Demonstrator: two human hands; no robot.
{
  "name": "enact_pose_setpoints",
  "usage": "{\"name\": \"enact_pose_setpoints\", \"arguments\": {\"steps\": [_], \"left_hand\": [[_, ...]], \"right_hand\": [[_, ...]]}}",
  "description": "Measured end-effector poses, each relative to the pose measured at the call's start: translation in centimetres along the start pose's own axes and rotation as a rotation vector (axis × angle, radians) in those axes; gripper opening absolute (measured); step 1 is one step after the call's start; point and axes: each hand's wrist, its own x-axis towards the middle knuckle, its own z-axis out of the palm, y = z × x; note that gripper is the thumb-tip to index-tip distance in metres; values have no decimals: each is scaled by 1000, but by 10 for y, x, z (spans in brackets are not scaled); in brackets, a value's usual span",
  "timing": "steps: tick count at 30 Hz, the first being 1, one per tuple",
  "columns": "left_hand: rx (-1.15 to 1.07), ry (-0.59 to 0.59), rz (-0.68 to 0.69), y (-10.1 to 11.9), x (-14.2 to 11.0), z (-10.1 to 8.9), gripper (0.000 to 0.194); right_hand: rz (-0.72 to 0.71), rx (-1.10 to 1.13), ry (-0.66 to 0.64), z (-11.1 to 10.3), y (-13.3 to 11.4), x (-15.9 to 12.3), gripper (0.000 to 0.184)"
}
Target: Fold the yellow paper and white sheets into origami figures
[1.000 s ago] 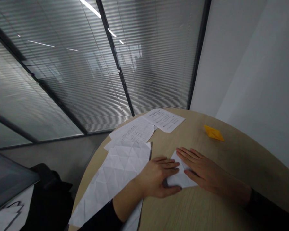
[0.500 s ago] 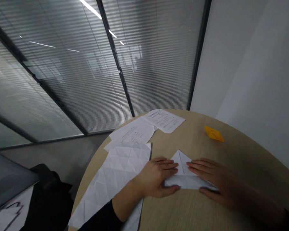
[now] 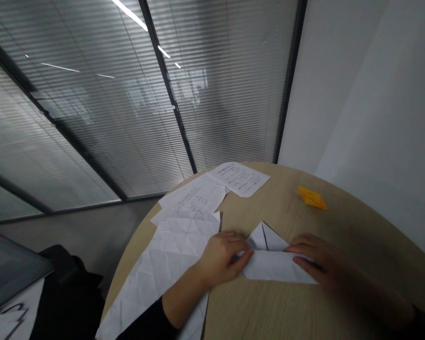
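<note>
And here we're in an office meeting room: a glass partition with slatted grey blinds (image 3: 92,132), a round pale-wood table (image 3: 269,311), printed white document sheets (image 3: 239,178) laid out!

Folded paper (image 3: 274,267): white, single dark crease line. Large paper sheet (image 3: 173,250): white, triangle-and-diamond crease grid. Printed sheets (image 3: 239,178): white, black text. Folded paper piece (image 3: 312,198): orange-yellow. Tabletop (image 3: 357,236): pale tan, fine wood grain. Window blinds (image 3: 92,127): grey, horizontal stripes. Sleeve (image 3: 145,321): black.
</note>
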Motion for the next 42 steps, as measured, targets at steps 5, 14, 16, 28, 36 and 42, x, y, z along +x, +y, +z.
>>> {"name": "enact_pose_setpoints", "arguments": {"steps": [5, 14, 16, 28, 36, 42], "left_hand": [[-48, 70, -168, -7, -1, 2, 19], [10, 47, -35, -11, 2, 5, 24], [38, 23, -14, -9, 2, 5, 22], [127, -33, -22, -4, 0, 2, 23], [124, -23, -114, -7, 0, 5, 49], [50, -57, -120, -9, 1, 4, 55]], "right_hand": [[96, -64, 69, 7, 18, -6, 38], [-58, -197, 91, 13, -1, 3, 58], [-87, -175, 10, 17, -15, 3, 67], [3, -223, -35, 23, 11, -16, 91], [85, -241, 52, 19, 26, -7, 62], [87, -155, 79, 19, 22, 1, 46]]}}
